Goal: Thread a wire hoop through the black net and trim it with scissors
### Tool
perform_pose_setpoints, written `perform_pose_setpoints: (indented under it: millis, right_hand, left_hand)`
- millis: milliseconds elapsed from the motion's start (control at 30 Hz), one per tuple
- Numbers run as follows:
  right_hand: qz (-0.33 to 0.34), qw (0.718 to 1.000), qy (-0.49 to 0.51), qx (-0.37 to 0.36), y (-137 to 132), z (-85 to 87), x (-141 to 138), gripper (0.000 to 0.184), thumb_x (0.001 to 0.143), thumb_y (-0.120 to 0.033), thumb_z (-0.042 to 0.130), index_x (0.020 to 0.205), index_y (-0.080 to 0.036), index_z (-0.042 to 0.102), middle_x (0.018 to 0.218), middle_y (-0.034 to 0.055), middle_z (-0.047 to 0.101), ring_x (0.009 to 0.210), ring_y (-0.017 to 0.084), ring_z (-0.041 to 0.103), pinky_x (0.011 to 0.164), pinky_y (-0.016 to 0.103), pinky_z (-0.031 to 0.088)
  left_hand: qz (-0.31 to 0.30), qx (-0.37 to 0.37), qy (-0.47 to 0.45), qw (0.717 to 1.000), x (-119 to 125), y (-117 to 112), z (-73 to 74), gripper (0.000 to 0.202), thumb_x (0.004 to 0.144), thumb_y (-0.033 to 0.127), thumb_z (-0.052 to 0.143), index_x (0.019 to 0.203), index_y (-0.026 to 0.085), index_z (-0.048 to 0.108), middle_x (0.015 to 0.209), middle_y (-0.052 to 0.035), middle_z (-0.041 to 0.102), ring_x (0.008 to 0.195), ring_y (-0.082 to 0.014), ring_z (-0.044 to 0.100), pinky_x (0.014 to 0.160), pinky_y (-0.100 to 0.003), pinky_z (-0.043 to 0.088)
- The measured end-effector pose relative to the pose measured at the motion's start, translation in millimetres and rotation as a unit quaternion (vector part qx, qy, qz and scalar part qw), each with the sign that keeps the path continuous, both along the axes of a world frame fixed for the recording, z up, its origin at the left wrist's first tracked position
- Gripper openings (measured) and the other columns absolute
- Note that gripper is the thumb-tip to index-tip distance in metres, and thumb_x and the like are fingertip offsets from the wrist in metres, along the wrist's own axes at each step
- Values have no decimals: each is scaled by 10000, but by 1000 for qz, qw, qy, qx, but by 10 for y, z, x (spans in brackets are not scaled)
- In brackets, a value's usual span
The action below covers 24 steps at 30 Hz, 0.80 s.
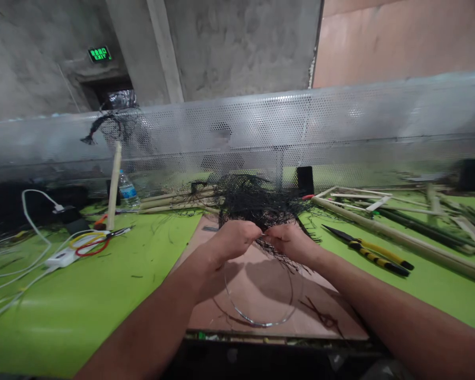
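Observation:
My left hand [235,240] and my right hand [288,243] meet over a brown board [257,295], both closed in a pinch. Between them they grip the top of a thin wire ring [257,322] that hangs down toward me. A tangle of black netting [257,203] is bunched at the ring's top, just beyond my fingers, and some strands trail under my right hand. Loose black threads [320,316] lie on the board near my right forearm.
Yellow-handled pliers [376,254] lie on the green table [83,306] to the right, beside long bamboo sticks [399,237]. At left are white cables and a charger [61,257], a red wire loop, a water bottle [127,192] and an upright stick [113,184]. A perforated metal screen [340,132] closes the back.

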State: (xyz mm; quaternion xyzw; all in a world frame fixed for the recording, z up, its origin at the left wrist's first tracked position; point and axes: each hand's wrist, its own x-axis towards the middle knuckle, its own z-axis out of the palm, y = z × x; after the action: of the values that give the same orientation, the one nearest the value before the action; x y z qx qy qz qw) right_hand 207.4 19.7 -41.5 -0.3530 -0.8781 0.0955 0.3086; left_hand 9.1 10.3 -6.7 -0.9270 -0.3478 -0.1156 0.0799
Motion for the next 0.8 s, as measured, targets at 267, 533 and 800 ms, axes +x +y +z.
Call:
perform_pose_setpoints:
  millis: [267,533,800]
  right_hand:
    - [-8,1000,-6,-5,-12,31,-17,301,873,-307,463,726,-145,670,576,4,548,544,106,426,532,222,305]
    - [-51,995,73,-53,-3,84,-8,289,855,-325,477,659,-157,608,582,-5,504,583,119,443,531,224,303]
    - [-26,997,59,-48,-14,35,-27,348,879,-358,443,612,-159,547,543,-32,386,543,99,346,507,227,246]
  left_hand:
    - [-2,-20,-27,999,-33,39,-13,260,876,255,404,796,175,637,776,-34,632,727,-153,554,646,-233,400]
    - [60,-11,-165,984,-66,63,-53,321,910,349,397,935,194,677,919,-46,689,789,-158,603,699,-245,434]
    - [19,16,-114,993,-41,100,-112,303,922,343,401,993,209,663,960,-41,682,863,-162,612,747,-250,440]
